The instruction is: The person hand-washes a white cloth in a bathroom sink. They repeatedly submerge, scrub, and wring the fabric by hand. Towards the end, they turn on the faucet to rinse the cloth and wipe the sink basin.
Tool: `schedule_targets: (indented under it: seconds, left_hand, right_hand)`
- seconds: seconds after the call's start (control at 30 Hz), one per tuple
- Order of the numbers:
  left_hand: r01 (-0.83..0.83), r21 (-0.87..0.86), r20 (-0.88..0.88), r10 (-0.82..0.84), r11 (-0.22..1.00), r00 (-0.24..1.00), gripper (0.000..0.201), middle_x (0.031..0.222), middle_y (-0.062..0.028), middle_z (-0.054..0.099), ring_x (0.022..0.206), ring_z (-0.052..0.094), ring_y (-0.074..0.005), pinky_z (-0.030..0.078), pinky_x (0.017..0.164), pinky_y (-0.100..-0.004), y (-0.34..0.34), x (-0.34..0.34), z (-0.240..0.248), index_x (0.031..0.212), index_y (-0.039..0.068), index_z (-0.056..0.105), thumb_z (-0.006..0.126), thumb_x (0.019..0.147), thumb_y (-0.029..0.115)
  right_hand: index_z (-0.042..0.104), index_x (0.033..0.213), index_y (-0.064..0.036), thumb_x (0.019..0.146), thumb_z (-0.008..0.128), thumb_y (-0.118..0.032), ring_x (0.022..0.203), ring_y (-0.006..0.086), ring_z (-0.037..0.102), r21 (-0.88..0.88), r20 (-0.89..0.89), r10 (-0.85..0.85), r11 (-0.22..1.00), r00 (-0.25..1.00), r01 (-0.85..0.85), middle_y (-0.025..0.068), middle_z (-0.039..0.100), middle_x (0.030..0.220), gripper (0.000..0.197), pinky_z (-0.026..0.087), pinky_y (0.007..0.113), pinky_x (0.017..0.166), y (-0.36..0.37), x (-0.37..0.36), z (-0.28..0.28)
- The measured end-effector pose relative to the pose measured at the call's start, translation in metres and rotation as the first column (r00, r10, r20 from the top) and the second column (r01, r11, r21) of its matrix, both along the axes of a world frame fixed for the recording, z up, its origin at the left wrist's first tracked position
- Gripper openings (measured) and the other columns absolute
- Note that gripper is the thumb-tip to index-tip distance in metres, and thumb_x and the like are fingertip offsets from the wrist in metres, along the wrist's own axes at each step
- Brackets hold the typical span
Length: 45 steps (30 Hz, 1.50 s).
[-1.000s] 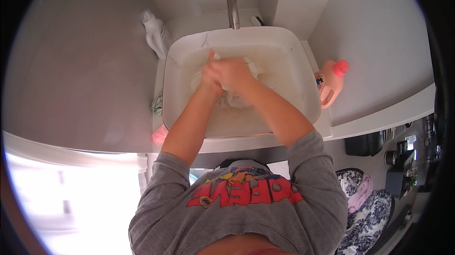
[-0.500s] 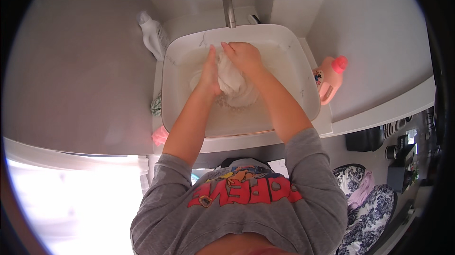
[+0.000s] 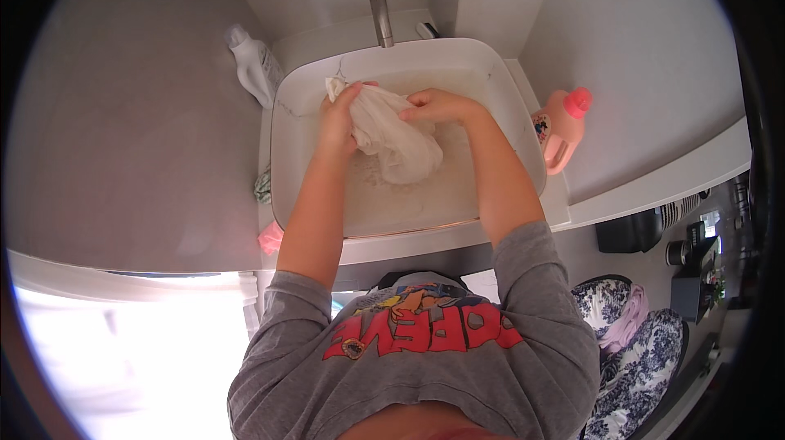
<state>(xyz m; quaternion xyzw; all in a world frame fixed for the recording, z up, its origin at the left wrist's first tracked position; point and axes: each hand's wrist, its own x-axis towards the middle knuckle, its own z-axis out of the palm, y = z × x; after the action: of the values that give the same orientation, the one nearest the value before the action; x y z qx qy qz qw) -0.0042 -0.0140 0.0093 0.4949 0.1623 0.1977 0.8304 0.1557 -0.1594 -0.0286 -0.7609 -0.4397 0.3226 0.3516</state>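
Note:
A wet white cloth [image 3: 396, 141] hangs between my hands over the white sink [image 3: 307, 195], its lower part in cloudy water. My left hand [image 3: 337, 119] is closed round the gathered upper left part, and a bit of cloth sticks out beyond the thumb. At the cloth's right edge, my right hand [image 3: 437, 106] pinches it between thumb and fingers. Folds of the cloth hide some of the left fingertips.
Behind the sink stands a metal faucet [image 3: 380, 15]. A white bottle [image 3: 253, 68] is at the left rim, a pink bottle [image 3: 562, 129] at the right. A pink cloth [image 3: 271, 237] and a green patterned cloth [image 3: 262, 185] lie by the sink's left side.
The bunched cloth has been lifted and spread out between my hands. My left hand has moved left and closed round it; my right hand has come slightly lower and pinches its edge.

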Motion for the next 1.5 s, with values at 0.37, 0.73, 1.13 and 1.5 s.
schedule_targets:
  seconds: [0.37,0.73,1.13,1.5]
  left_hand:
    - [-0.163,-0.203,0.090,0.184,0.965,0.979,0.028,0.111,-0.0144,0.056,0.102,0.055,-0.0270,0.046,0.087,-0.0405,0.005,0.008,-0.014,0.112,0.000,0.050,0.048,0.091,0.019]
    - [-0.089,-0.485,-0.092,0.050,0.870,0.994,0.039,0.106,-0.0099,0.059,0.098,0.058,-0.0256,0.047,0.086,-0.0370,0.021,0.022,-0.062,0.110,0.006,0.053,0.047,0.090,0.039]
    - [-0.095,-0.329,-0.311,-0.013,0.940,0.950,0.038,0.100,-0.0081,0.061,0.093,0.059,-0.0217,0.047,0.081,-0.0369,-0.006,0.008,-0.023,0.103,0.008,0.055,0.042,0.090,0.041]
    - [0.072,-0.455,-0.060,-0.112,0.888,0.992,0.042,0.102,-0.0096,0.060,0.094,0.058,-0.0250,0.046,0.084,-0.0388,-0.006,0.010,-0.022,0.107,0.006,0.054,0.041,0.089,0.042]
  right_hand:
    - [0.061,0.096,-0.0039,0.088,0.055,-0.033,0.076,0.0084,0.052,0.352,-0.515,-0.152,0.860,0.844,0.369,-0.0036,0.059,0.084,0.031,0.043,0.025,0.071,0.001,-0.021,0.040]
    - [0.054,0.068,-0.0058,0.083,0.055,-0.036,0.059,0.0285,0.054,0.458,0.598,-0.219,0.883,0.771,-0.105,0.0114,0.057,0.062,0.034,0.044,0.036,0.054,0.044,-0.106,0.030]
    - [0.059,0.075,-0.0064,0.088,0.042,-0.040,0.067,0.0320,0.059,0.273,0.645,-0.195,0.962,0.739,0.015,0.0129,0.061,0.069,0.040,0.046,0.041,0.061,0.054,-0.103,0.030]
    - [0.061,0.074,-0.0080,0.088,0.041,-0.042,0.068,0.0305,0.059,0.330,0.590,-0.325,0.932,0.739,0.147,0.0126,0.062,0.071,0.041,0.046,0.039,0.060,0.053,-0.088,0.028]
